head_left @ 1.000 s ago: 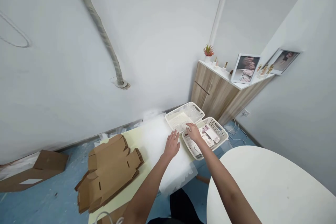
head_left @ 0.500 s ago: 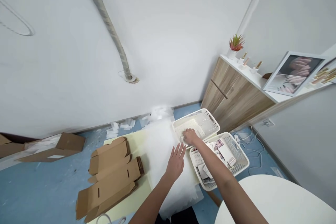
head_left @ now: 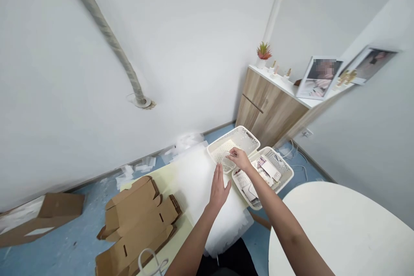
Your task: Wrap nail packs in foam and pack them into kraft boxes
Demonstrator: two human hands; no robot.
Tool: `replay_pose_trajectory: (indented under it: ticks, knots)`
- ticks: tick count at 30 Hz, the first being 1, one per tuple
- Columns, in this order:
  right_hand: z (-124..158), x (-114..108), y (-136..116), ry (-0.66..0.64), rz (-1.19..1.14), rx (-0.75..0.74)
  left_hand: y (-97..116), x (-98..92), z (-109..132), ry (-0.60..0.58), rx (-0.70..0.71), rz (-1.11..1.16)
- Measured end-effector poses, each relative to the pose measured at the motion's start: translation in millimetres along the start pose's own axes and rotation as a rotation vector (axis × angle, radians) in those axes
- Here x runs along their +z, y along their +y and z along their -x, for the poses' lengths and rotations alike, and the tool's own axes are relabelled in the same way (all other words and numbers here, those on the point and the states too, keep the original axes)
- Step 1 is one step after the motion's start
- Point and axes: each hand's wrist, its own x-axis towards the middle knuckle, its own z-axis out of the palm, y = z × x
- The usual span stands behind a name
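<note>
My right hand (head_left: 239, 158) is over the near part of a white perforated basket (head_left: 213, 145). Its thumb and fingers are pinched together; something thin and pale seems to show at the fingertips, but I cannot make it out. My left hand (head_left: 219, 189) is open, its fingers stretched out and the thumb apart, close to the near left rim of that basket. Below my right forearm sits a second white basket (head_left: 286, 179), holding leaflets, small boxes (head_left: 271, 168) and other packets. Under my left hand spreads a white sheet stack (head_left: 194, 181) on a pale yellow tabletop (head_left: 186, 226).
Flattened brown cardboard boxes (head_left: 139, 220) lie at the left, with a white cable loop (head_left: 152, 263) in front. A round white table (head_left: 336, 228) stands at the right. Behind the baskets is a wooden cabinet (head_left: 268, 110) bearing a plant and picture frames. Another carton (head_left: 61, 211) rests on the floor.
My right hand has lifted a little from the basket's inside, its fingers now pinched. My left hand's fingers have drawn together. The camera view has turned right.
</note>
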Motion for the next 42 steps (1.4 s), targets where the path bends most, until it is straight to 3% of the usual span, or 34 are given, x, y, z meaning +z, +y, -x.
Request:
replay_pose_trajectory:
  ticks: [4,8,14,18,23,32,38,42]
  knots:
    - [67,-17,-21,0.085,-0.131,0.059,31,-5.2,4,-0.025,0.047,0.151]
    - [141,-23,-30,0.142,-0.294,0.182,55,-0.7,32,-0.111,0.034,0.316]
    - [249,-29,-24,0.337,-0.613,0.287,84,0.0,84,-0.519,-0.238,0.888]
    - [312,-35,-22,0.414,-0.725,0.268,112,10.7,114,-0.68,-0.299,1.004]
    - [377,-52,-9,0.473,-0.847,0.282,144,44.7,149,-0.835,-0.276,0.919]
    - [503,-96,40,0.71,-0.85,0.349,211,125.7,219,-1.144,-0.256,0.787]
    - [556,-130,69,0.718,-0.984,0.353,247,164.2,242,-1.246,-0.326,0.833]
    - [582,-146,98,0.678,-1.073,0.322,254,190.4,248,-1.314,-0.354,0.886]
